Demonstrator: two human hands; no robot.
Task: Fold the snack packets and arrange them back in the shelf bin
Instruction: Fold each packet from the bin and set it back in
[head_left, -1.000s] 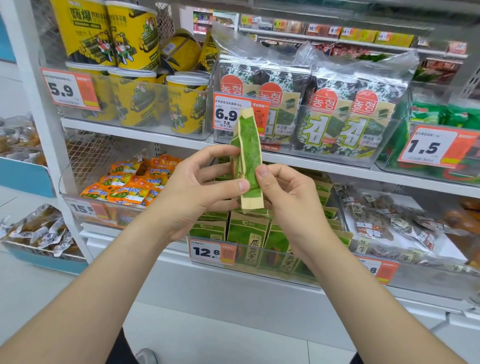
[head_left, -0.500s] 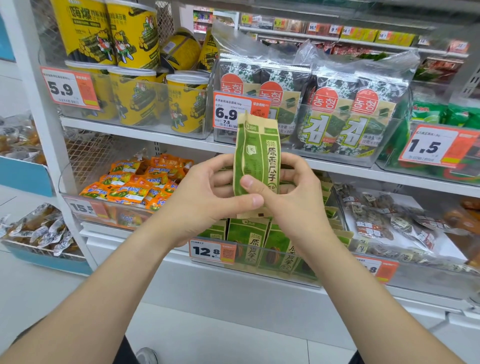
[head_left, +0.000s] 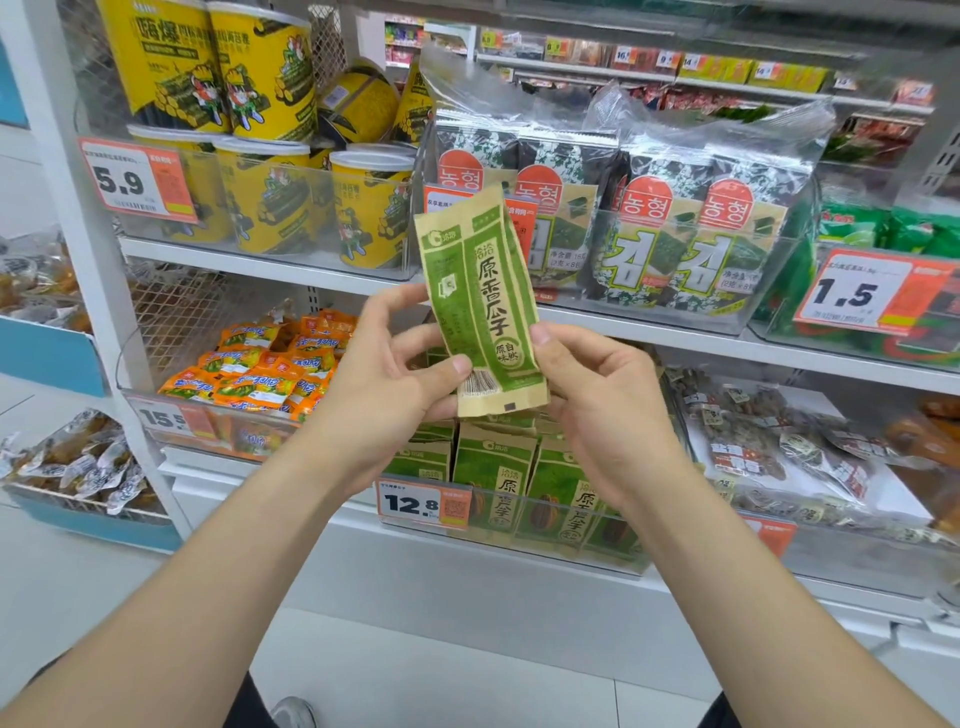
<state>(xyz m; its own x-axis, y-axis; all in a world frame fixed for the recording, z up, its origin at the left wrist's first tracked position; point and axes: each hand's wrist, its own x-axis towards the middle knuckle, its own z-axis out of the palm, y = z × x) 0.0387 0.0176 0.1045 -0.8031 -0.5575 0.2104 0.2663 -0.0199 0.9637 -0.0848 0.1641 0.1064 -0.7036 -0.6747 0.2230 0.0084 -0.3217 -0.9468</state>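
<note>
I hold a green and tan snack packet (head_left: 480, 301) upright in front of the shelves, its printed face toward me and its top tilted left. My left hand (head_left: 387, 384) pinches its lower left edge between thumb and fingers. My right hand (head_left: 597, 400) pinches the lower right edge. Below the hands, a clear shelf bin (head_left: 587, 540) with a 12.8 price tag (head_left: 423, 503) holds several matching green packets (head_left: 493, 478) standing upright.
A bin of orange packets (head_left: 260, 374) sits left of the green ones. Brown bagged snacks (head_left: 769, 441) lie to the right. On the shelf above stand yellow tubs (head_left: 270, 192) and seaweed packs (head_left: 691, 234). White floor lies below.
The packet has turned from edge-on to face-on and now shows its full front. Both hands have shifted to its lower corners and spread slightly apart.
</note>
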